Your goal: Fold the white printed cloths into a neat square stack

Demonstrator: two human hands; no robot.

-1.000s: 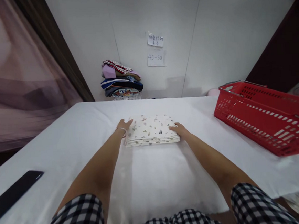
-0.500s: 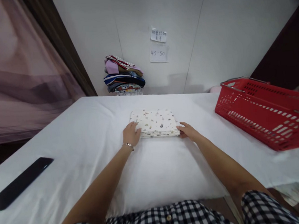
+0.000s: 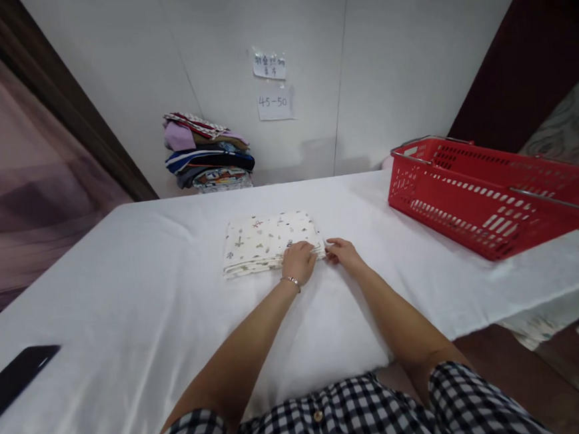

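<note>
A folded white cloth (image 3: pixel 265 235) with small printed figures lies flat on the white-covered table in front of me, its layered edge facing me. My left hand (image 3: pixel 299 262) rests at the cloth's front right part, fingers bent over the edge, a bracelet on the wrist. Close beside it, my right hand (image 3: pixel 343 253) is at the front right corner, thumb and fingers closed on the layers there. The fingertips of both hands are partly hidden.
A red plastic basket (image 3: pixel 458 200) with metal handles stands at the right. Beyond the far edge is a stack of folded fabrics (image 3: pixel 208 153). A dark flat object (image 3: pixel 21 375) lies at the left. Two paper notes (image 3: pixel 274 103) hang on the wall.
My left hand has moved from the cloth's left front corner to near its right one. My right hand stays by the right corner. The view has turned to the right.
</note>
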